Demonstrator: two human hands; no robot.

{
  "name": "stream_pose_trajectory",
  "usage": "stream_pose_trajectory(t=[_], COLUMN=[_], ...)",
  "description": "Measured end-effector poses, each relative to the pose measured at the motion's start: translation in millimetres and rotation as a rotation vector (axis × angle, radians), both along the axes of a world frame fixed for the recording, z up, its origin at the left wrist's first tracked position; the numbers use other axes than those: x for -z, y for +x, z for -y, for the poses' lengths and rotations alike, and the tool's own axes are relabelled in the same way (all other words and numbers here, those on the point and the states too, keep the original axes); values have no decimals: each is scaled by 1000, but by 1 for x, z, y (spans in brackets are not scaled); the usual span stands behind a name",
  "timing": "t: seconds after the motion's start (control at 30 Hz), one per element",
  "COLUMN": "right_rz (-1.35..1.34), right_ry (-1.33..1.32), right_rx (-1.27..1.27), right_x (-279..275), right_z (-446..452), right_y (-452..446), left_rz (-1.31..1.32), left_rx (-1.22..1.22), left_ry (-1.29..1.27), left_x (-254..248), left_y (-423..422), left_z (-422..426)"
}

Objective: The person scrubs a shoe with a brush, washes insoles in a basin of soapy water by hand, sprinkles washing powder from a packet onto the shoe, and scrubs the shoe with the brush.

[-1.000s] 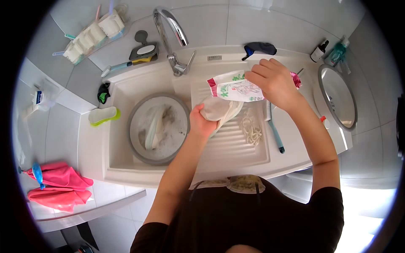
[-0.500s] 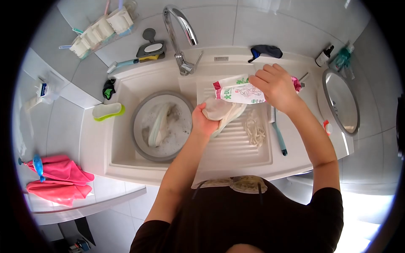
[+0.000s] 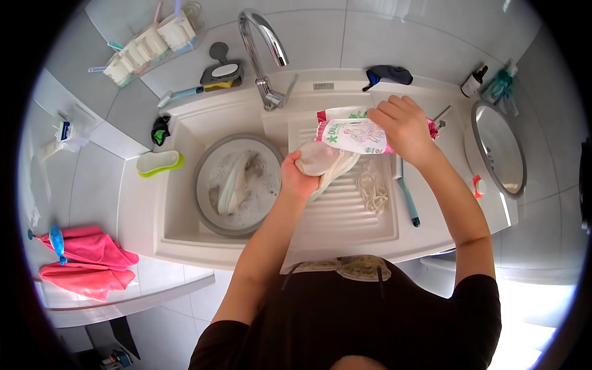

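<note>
My left hand [image 3: 298,177] is wrapped round a white shoe [image 3: 337,168] above the ribbed drainboard [image 3: 327,221]. Fingers of my right hand [image 3: 399,126] pinch a white and pink printed packet [image 3: 353,134], tilted with its left end over the shoe. Whether anything comes out of the packet is too small to tell. Another pale shoe [image 3: 232,185] lies in a round grey-rimmed basin [image 3: 203,213] of cloudy water in the sink. White laces [image 3: 372,190] are heaped on the drainboard, right of the held shoe. A blue-handled brush [image 3: 407,200] lies beside them.
The faucet [image 3: 264,92] stands behind the basin. A green-and-white brush [image 3: 159,162] rests on the left rim, near a black and green item [image 3: 160,130]. A dark cloth [image 3: 388,75] lies at the back. At right are a round mirror [image 3: 498,148] and bottles [image 3: 473,82].
The view has shifted a little since the first frame. The packet's left end has tipped, and its printed face now bulges wider above the shoe. Both hands keep their holds.
</note>
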State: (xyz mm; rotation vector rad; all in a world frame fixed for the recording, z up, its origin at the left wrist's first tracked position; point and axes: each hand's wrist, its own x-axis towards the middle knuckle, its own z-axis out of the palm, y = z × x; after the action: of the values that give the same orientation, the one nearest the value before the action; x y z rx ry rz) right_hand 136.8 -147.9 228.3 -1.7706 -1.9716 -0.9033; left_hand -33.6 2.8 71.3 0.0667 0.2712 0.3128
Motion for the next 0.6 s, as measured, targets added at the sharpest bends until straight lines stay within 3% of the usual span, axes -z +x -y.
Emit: stream_pose_trajectory(t=[0.13,0.33,0.4,0.43,0.5,0.57,0.6], right_rz=[4,-296,-1028,-1028,-1483,-1562,-1657], right_ry=[45,298,316,319,464,563,733], right_rx=[-6,-3,96,98,77,69,78], right_x=[-1,26,52,63,85,97,102], right_z=[3,16,26,32,47,67,79], right_y=[2,31,43,50,63,73,79], left_rz=[-27,-89,-67,-73,-83,-61,-68], left_rx=[4,-57,-69,-83,-92,-131,-125], left_ry=[9,15,47,27,7,19,14], left_x=[-1,2,7,8,10,10,8], left_y=[2,0,0,-1,-2,-3,-4], left_z=[-2,-4,-6,-8,-9,-10,-11])
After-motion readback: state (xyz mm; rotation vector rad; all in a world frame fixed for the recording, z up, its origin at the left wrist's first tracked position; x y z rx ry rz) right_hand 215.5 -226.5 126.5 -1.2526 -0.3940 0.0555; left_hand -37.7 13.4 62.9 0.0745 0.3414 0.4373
